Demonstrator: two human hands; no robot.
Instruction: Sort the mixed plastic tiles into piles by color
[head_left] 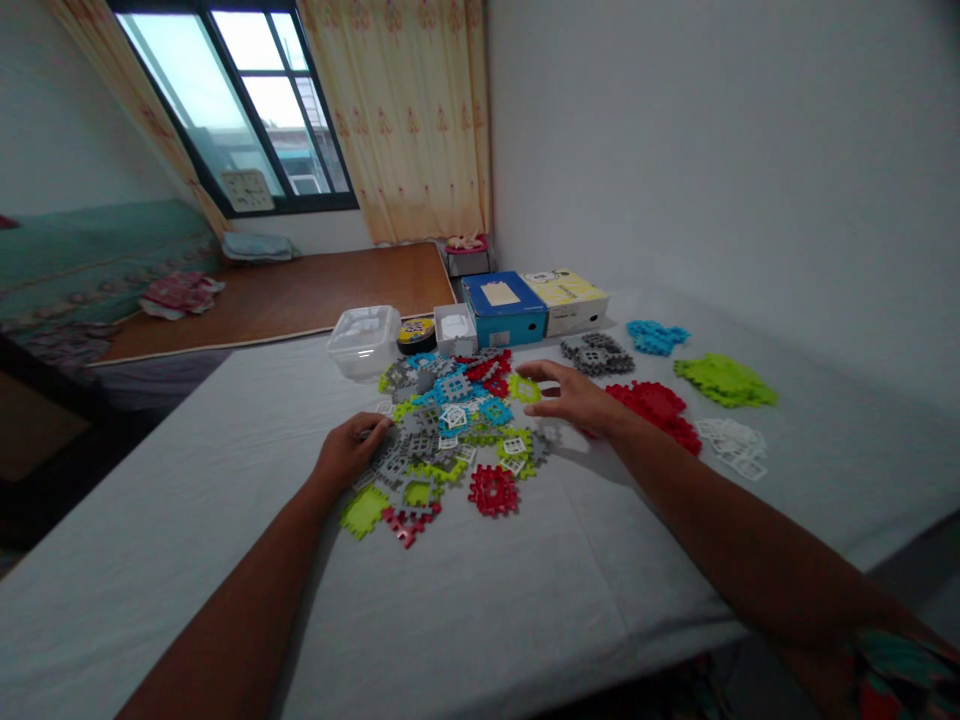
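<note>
A mixed pile of plastic interlocking building pieces [424, 440] in grey, blue, red, lime green and white lies in front of me. My left hand [351, 450] rests at its left edge, fingers curled in; whatever they may hold is hidden. On the other side, my right hand [571, 396] reaches in with thumb and fingers apart, close to a lime green piece [523, 388]. Nothing shows between those fingers. A red square piece [493, 491] lies at the near edge of the pile. Partly behind my right forearm is a heap of red pieces [660, 408].
Sorted heaps of grey pieces [597, 354], blue pieces [655, 337], lime green pieces [724, 380] and white pieces [733, 447] lie to the right. Behind the pile stand a clear plastic box [365, 340], a round tin [416, 335], a blue box [504, 308] and a yellow box [568, 300].
</note>
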